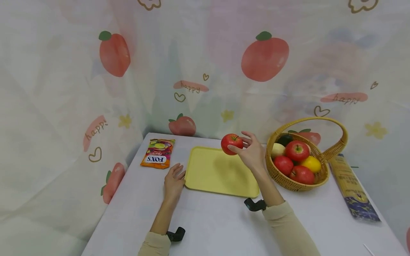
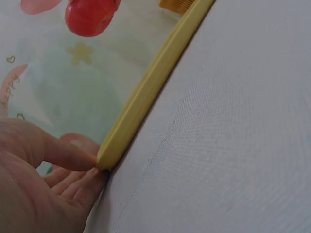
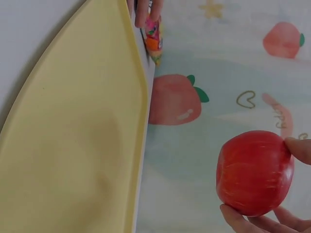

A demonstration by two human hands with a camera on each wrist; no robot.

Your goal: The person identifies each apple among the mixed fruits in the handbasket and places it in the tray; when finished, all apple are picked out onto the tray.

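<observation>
A red apple [image 1: 232, 144] is held in the air by my right hand [image 1: 252, 153], over the far right part of a yellow tray [image 1: 211, 174]. In the right wrist view, thumb and fingers grip the apple [image 3: 255, 172] from its sides, apart from the tray [image 3: 82, 121]. My left hand [image 1: 174, 182] is at the tray's near left corner. The left wrist view shows its thumb and fingers pinching that corner of the tray [image 2: 141, 102]. The tray lies flat on the white table with nothing in it.
Right of the tray stands a wicker basket [image 1: 272, 174] with a tall handle, holding red apples, a yellow fruit and other produce. An orange FOX'S candy bag [image 1: 157, 153] lies left of the tray. A long gold-and-blue packet [image 1: 353, 188] lies at the table's right edge.
</observation>
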